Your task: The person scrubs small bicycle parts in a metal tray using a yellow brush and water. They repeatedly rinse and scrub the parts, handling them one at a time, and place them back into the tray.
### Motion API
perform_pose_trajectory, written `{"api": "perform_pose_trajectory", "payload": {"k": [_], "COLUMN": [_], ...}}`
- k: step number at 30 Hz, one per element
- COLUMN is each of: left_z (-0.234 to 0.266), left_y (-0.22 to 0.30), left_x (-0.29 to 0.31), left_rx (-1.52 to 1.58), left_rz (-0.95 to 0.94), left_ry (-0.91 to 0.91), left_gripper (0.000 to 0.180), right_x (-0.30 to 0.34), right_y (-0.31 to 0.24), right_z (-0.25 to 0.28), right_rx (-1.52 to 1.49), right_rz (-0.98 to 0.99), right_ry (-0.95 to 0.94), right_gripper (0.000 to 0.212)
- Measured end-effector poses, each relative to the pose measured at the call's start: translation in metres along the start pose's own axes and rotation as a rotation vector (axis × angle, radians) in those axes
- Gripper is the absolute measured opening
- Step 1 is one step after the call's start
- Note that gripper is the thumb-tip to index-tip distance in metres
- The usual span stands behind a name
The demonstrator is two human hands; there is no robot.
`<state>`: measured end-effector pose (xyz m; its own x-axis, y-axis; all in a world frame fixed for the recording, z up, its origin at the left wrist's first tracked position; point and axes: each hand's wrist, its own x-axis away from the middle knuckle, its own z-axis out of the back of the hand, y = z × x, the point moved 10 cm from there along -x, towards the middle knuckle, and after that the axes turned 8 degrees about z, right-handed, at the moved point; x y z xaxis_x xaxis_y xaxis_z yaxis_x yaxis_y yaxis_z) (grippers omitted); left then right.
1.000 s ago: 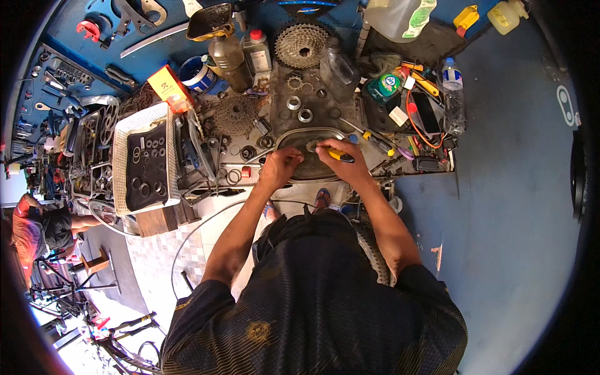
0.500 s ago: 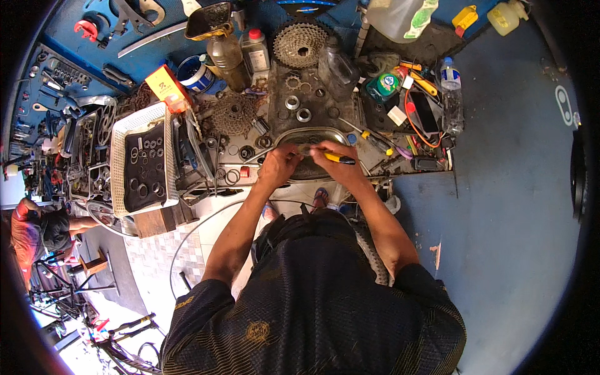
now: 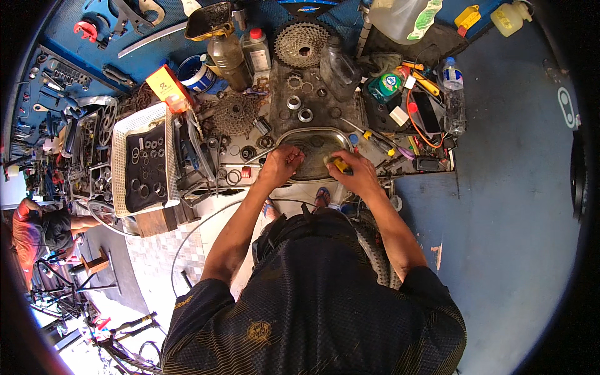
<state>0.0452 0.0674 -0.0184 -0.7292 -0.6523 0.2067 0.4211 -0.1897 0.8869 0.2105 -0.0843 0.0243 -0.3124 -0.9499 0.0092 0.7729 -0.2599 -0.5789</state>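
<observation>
A: From the head view, how do the hands stand?

B: Apart, the left hand [image 3: 283, 164] at one end of the tray [image 3: 315, 161], the right hand [image 3: 359, 175] at the other, its long axis running crosswise between them.

A: And the yellow tool [image 3: 342, 165]?

B: Clasped in the right hand, the nearer of the two, and rightward of the left across the gap. The grip hides most of it, so its full axis cannot be told.

A: The left hand's fingers?

B: Bunched at the tips; whether they pinch anything cannot be told.

A: What lies about?

B: A silver ring [image 3: 305, 115] beyond the left hand, a screwdriver [image 3: 382, 145] beyond and right of the right.
</observation>
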Motion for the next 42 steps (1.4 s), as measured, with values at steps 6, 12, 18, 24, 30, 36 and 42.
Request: {"api": "perform_pose_trajectory", "payload": {"k": [6, 12, 18, 24, 30, 36, 42], "left_z": [0.004, 0.007, -0.002, -0.002, -0.007, -0.013, -0.013], "left_y": [0.014, 0.016, 0.0, -0.001, -0.005, -0.025, -0.028], "left_x": [0.004, 0.004, 0.007, 0.007, 0.005, 0.001, 0.003], "left_rx": [-0.106, -0.02, 0.031, 0.098, 0.108, 0.342, 0.508], "left_rz": [-0.084, -0.104, 0.055, 0.059, 0.117, 0.224, 0.266], "left_ry": [0.075, 0.101, -0.003, 0.001, -0.024, -0.088, -0.147], "left_gripper": [0.019, 0.019, 0.018, 0.02, 0.02, 0.023, 0.026], "right_x": [-0.01, -0.027, -0.028, -0.022, -0.023, -0.014, 0.003], "right_y": [-0.029, -0.041, -0.03, -0.022, -0.015, 0.026, 0.009], "right_z": [0.022, 0.0, 0.005, 0.018, 0.003, -0.013, -0.007], "right_rx": [-0.325, -0.615, -0.537, -0.397, -0.439, -0.311, -0.465], "right_rz": [0.093, 0.043, 0.026, -0.144, -0.062, -0.176, -0.082], "right_ry": [0.167, 0.042, 0.127, 0.151, 0.108, 0.038, 0.077], "right_gripper": [0.027, 0.029, 0.028, 0.029, 0.038, 0.036, 0.038]}}
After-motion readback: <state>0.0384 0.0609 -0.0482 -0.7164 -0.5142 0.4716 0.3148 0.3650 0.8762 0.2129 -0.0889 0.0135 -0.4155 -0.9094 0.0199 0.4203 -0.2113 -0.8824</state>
